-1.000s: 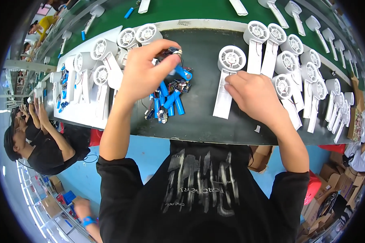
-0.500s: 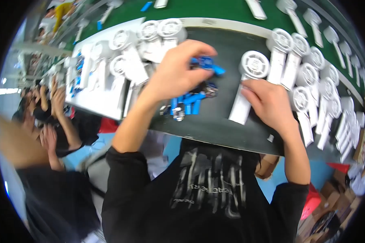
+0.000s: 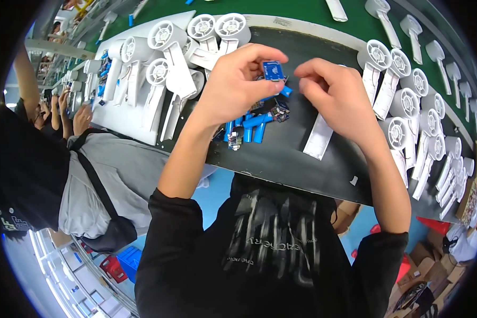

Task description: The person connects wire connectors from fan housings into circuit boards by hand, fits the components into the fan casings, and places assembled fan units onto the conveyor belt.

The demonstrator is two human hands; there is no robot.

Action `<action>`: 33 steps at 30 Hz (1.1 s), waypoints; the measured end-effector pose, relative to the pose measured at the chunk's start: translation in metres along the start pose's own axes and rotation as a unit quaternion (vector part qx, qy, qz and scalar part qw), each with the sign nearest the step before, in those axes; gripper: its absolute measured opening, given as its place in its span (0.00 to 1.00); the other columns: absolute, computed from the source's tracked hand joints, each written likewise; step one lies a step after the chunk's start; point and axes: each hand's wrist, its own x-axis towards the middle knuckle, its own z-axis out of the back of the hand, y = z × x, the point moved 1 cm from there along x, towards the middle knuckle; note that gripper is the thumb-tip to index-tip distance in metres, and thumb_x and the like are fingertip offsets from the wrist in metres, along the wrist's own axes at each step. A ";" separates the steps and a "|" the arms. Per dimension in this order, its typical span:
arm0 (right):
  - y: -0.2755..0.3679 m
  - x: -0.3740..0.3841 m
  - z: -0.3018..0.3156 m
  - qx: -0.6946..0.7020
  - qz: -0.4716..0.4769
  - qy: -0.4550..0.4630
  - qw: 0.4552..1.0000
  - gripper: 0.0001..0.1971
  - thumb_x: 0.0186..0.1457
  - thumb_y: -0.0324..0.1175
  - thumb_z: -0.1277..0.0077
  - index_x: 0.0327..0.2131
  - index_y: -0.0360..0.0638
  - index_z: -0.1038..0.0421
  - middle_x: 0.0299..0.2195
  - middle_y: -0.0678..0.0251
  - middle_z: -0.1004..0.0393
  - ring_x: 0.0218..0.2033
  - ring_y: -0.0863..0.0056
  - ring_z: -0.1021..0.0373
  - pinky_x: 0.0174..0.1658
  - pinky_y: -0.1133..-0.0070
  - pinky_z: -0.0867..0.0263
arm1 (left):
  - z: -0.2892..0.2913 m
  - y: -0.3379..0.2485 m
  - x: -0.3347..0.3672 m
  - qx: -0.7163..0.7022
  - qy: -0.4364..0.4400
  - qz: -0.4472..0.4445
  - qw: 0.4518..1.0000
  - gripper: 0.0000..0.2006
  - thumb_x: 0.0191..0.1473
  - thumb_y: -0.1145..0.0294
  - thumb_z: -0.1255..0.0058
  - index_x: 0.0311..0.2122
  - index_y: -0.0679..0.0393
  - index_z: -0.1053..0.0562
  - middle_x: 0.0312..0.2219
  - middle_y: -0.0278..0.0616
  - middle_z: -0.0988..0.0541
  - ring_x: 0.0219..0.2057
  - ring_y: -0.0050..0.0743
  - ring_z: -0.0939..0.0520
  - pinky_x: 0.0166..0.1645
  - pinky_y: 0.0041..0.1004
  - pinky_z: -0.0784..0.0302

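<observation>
My left hand [image 3: 233, 82] is closed in a pinch on a small blue circuit board [image 3: 273, 70], holding it above the dark tabletop. Just to the right, my right hand [image 3: 338, 98] hovers with curled fingers and thumb apart, nothing visible between them. Beneath it lies a white handheld fan housing [image 3: 318, 139]; its handle shows, while my hand covers most of its round head. Under and beside my left hand is a loose pile of blue cylindrical batteries [image 3: 258, 127] and small circuit boards [image 3: 234, 140], partly hidden by that hand.
Several white fan housings [image 3: 167, 37] stand and lie at the left, some on a white board [image 3: 103, 124]. More housings [image 3: 408, 103] crowd the right side. A green conveyor belt [image 3: 297, 13] carries others along the far edge. A co-worker [image 3: 26, 164] is close at the left.
My right hand has let go of the fan housing and moved up and left, near my left hand. The blue board now shows flat face up. The co-worker at the left has shifted.
</observation>
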 end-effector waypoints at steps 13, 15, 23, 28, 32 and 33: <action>-0.001 0.017 -0.001 0.316 -0.177 0.051 0.931 0.14 0.53 0.32 0.45 0.41 0.35 0.27 0.22 0.73 0.30 0.18 0.88 0.37 0.19 0.87 0.46 | 0.000 0.012 -0.006 0.188 0.010 -0.099 0.977 0.29 0.44 0.80 0.44 0.54 0.59 0.34 0.24 0.35 0.26 0.27 0.24 0.25 0.35 0.23 0.28; 0.000 0.016 0.004 0.453 -0.190 0.048 0.870 0.13 0.55 0.29 0.48 0.42 0.34 0.27 0.23 0.71 0.30 0.17 0.87 0.37 0.19 0.86 0.45 | 0.004 0.013 -0.009 0.155 0.005 -0.053 0.986 0.22 0.46 0.79 0.44 0.50 0.61 0.30 0.22 0.31 0.27 0.26 0.18 0.28 0.33 0.20 0.31; 0.018 0.009 0.023 0.284 -0.092 0.103 0.949 0.11 0.54 0.26 0.51 0.41 0.34 0.26 0.25 0.70 0.28 0.20 0.86 0.32 0.21 0.87 0.39 | 0.013 0.016 -0.010 0.075 -0.028 -0.023 0.997 0.11 0.50 0.79 0.47 0.41 0.64 0.25 0.21 0.28 0.27 0.24 0.12 0.30 0.28 0.18 0.35; 0.024 -0.002 0.041 0.295 -0.098 0.217 0.925 0.11 0.51 0.21 0.52 0.40 0.32 0.26 0.26 0.69 0.26 0.24 0.86 0.31 0.26 0.85 0.35 | -0.001 -0.011 -0.020 0.308 -0.082 -0.093 0.943 0.11 0.51 0.76 0.46 0.42 0.62 0.25 0.29 0.37 0.21 0.30 0.20 0.22 0.35 0.23 0.27; 0.023 -0.008 0.040 0.283 0.046 0.189 0.939 0.11 0.47 0.19 0.50 0.37 0.32 0.27 0.30 0.62 0.25 0.29 0.78 0.30 0.33 0.81 0.33 | -0.019 -0.024 -0.015 0.171 0.006 -0.120 0.978 0.14 0.58 0.69 0.51 0.46 0.67 0.27 0.38 0.42 0.21 0.39 0.28 0.21 0.44 0.26 0.27; 0.025 -0.008 0.043 0.282 0.048 0.192 0.939 0.11 0.47 0.19 0.50 0.37 0.32 0.27 0.30 0.62 0.25 0.29 0.78 0.30 0.33 0.81 0.33 | -0.024 -0.024 -0.009 0.023 0.053 -0.083 0.995 0.15 0.58 0.66 0.51 0.44 0.67 0.27 0.36 0.40 0.20 0.36 0.26 0.20 0.41 0.26 0.26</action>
